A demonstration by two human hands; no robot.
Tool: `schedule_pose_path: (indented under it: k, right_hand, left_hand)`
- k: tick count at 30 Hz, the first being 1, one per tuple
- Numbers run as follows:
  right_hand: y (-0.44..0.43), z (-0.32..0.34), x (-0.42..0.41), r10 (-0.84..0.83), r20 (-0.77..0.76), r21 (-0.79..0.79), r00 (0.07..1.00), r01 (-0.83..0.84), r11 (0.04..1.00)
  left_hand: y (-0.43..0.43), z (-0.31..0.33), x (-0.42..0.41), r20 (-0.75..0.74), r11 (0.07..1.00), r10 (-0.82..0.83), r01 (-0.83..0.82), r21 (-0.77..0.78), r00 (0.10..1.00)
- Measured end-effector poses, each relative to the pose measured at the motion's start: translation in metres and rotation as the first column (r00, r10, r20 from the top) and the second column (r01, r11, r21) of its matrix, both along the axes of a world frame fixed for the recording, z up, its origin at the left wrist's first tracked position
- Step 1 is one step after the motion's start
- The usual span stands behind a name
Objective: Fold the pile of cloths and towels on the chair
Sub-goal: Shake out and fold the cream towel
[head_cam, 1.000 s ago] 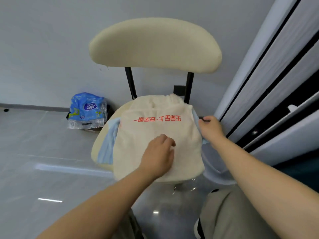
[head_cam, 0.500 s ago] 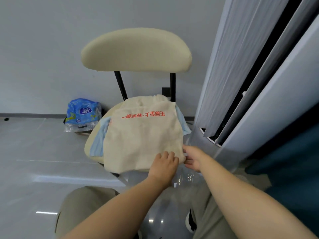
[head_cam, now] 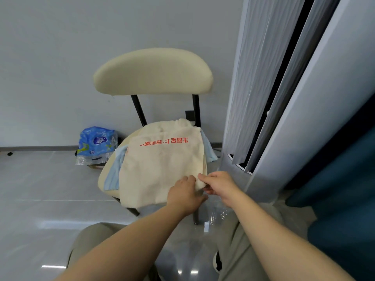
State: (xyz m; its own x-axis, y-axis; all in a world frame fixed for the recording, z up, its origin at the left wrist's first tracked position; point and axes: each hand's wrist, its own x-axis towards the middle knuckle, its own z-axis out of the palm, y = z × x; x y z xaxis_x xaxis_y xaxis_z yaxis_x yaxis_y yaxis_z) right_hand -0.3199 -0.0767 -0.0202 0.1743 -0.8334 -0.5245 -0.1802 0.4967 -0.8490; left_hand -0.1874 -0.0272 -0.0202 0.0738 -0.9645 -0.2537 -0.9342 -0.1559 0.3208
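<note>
Just starting: left hand (head_cam: 185, 196) and right hand (head_cam: 220, 185) are pinching the towel (head_cam: 162, 165) corner, probably lifting it off the chair (head_cam: 152, 72) next.

A blue plastic pack (head_cam: 96, 144) sits on the glossy floor (head_cam: 40, 189) by the wall (head_cam: 50, 67).

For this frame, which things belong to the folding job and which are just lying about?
Job: cream towel with red lettering, held at its near corner by left hand and right hand; light blue cloth under it; chair.
Lying about: blue plastic package by the wall; tall grey panels.
</note>
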Motion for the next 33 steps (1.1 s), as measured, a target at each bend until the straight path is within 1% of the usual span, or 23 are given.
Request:
schedule_pose_path:
  k: [3, 6, 11, 14, 17, 20, 23, 28, 29, 31, 33]
  right_hand:
    - [-0.001, 0.014, 0.003, 0.082, -0.059, -0.060, 0.995, -0.086, 0.995]
    - [-0.011, 0.025, 0.007, 0.113, -0.121, -0.067, 0.986, -0.122, 0.990]
    - [-0.051, 0.030, 0.014, -0.046, -0.204, -0.115, 0.978, 0.023, 0.993]
    - [-0.089, 0.027, 0.024, -0.125, -0.276, -0.162, 0.953, 0.082, 0.983]
    - [-0.131, 0.018, 0.038, -0.148, -0.324, -0.127, 0.934, 0.113, 0.985]
    - [-0.165, 0.006, 0.051, -0.154, -0.305, -0.051, 0.940, 0.145, 0.988]
    - [-0.188, -0.010, 0.060, -0.127, -0.238, 0.053, 0.963, 0.143, 0.988]
    - [-0.206, -0.025, 0.071, -0.147, -0.156, 0.144, 0.977, 0.169, 0.975]
    - [-0.208, -0.025, 0.073, -0.147, -0.135, 0.151, 0.980, 0.167, 0.974]
    - [-0.207, -0.014, 0.079, -0.140, -0.150, 0.119, 0.979, 0.158, 0.980]
    - [-0.207, 0.004, 0.087, -0.150, -0.210, 0.017, 0.966, 0.157, 0.987]
  left_hand:
    - [-0.003, 0.006, -0.008, 0.009, 0.996, 0.076, -0.075, -0.047, 0.997]
    - [-0.008, 0.009, -0.006, 0.010, 0.996, 0.091, -0.091, -0.009, 0.996]
    - [-0.013, 0.007, 0.010, -0.101, 0.993, 0.119, -0.119, 0.002, 0.988]
    - [-0.014, 0.006, 0.018, -0.136, 0.996, 0.092, -0.094, -0.007, 0.986]
    - [-0.015, 0.009, 0.025, -0.190, 0.998, 0.052, -0.055, -0.009, 0.980]
    - [-0.017, 0.006, 0.033, -0.217, 1.000, 0.016, -0.015, 0.008, 0.976]
    - [-0.018, 0.004, 0.038, -0.223, 0.998, -0.050, 0.055, 0.013, 0.974]
    - [-0.014, 0.008, 0.046, -0.296, 0.993, -0.114, 0.120, 0.004, 0.949]
    - [-0.013, 0.010, 0.048, -0.315, 0.992, -0.122, 0.127, -0.005, 0.941]
    - [-0.009, 0.015, 0.051, -0.367, 0.990, -0.135, 0.141, -0.011, 0.921]
    - [-0.002, 0.020, 0.055, -0.446, 0.993, -0.105, 0.116, -0.003, 0.889]
